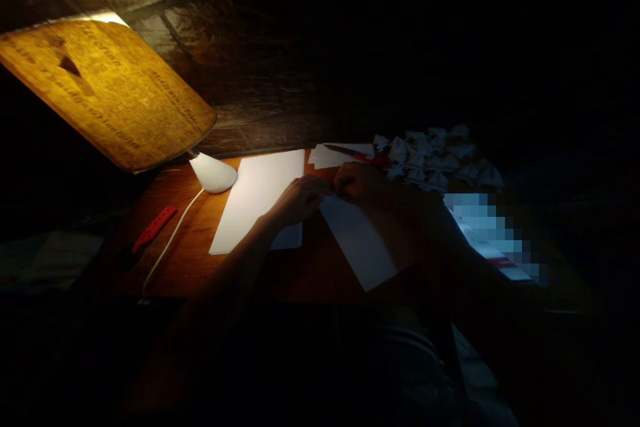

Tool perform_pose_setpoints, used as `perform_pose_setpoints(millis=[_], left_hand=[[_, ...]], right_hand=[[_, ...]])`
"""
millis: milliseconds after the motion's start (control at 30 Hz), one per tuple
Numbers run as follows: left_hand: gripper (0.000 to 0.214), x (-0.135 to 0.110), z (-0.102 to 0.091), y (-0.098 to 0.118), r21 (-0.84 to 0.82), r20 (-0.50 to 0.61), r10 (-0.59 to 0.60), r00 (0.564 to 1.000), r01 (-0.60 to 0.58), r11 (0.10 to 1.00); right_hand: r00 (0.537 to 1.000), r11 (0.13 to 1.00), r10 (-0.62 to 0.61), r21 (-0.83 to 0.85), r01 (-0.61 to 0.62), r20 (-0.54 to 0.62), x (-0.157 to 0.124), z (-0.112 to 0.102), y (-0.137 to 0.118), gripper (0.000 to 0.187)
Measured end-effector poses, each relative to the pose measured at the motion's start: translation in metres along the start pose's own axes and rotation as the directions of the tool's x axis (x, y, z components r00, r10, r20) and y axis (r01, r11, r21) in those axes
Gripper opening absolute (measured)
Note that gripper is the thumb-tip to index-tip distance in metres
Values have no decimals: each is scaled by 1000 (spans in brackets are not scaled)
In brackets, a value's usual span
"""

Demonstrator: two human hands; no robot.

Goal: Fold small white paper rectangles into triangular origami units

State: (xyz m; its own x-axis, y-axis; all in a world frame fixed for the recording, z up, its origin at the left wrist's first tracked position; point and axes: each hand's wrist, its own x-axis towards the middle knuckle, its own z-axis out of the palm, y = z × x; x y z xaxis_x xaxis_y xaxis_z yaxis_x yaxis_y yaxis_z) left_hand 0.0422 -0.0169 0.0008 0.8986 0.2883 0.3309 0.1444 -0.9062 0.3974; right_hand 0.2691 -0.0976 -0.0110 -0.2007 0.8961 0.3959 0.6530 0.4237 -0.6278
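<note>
A white sheet of paper lies at a slant on the wooden table, partly in shadow. My left hand has its fingers closed at the sheet's far edge. Close beside it, my right hand is curled with bent fingers on the same edge. Both sets of fingertips are dim, and the exact grip is partly hidden. Left of the sheet rests a stack of blank white paper, with my left forearm across its near part. Just beyond my right hand are smaller cut papers with a red-handled, dark-bladed tool on them.
A lamp with a yellow printed shade and white base lights the table's left side. Its white cord runs near a red-handled object. Many folded paper pieces are heaped back right. A bright pixelated screen sits at right.
</note>
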Motion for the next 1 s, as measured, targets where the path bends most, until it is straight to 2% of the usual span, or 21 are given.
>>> perform_pose_setpoints(millis=[133, 267, 500, 733, 867, 1000], left_hand=[[27, 0, -2, 4, 22, 21, -35, 999, 34, 999], [29, -1, -3, 7, 38, 44, -53, 998, 52, 998], [33, -2, -1, 4, 75, 36, -38, 999, 36, 997], [30, 1, -1, 5, 113, 40, 12, 999, -16, 993], [30, 2, -4, 10, 164, 72, -24, 997, 12, 986], [34, 2, -5, 13, 211, 104, -65, 993, 42, 977]], right_hand=[[1000, 1000, -16, 24, 16, 27, 2, -1, 4, 16], [999, 1000, -9, 13, 8, 38, 2, -3, 7, 4], [998, 1000, 13, -20, -11, 63, 1, -7, 2, 5], [993, 1000, 18, -8, -17, 116, 4, -10, 4, 13], [993, 1000, 21, -23, -19, 120, 5, -11, 5, 10], [991, 998, -6, -69, 15, 132, 5, -11, 8, 24]])
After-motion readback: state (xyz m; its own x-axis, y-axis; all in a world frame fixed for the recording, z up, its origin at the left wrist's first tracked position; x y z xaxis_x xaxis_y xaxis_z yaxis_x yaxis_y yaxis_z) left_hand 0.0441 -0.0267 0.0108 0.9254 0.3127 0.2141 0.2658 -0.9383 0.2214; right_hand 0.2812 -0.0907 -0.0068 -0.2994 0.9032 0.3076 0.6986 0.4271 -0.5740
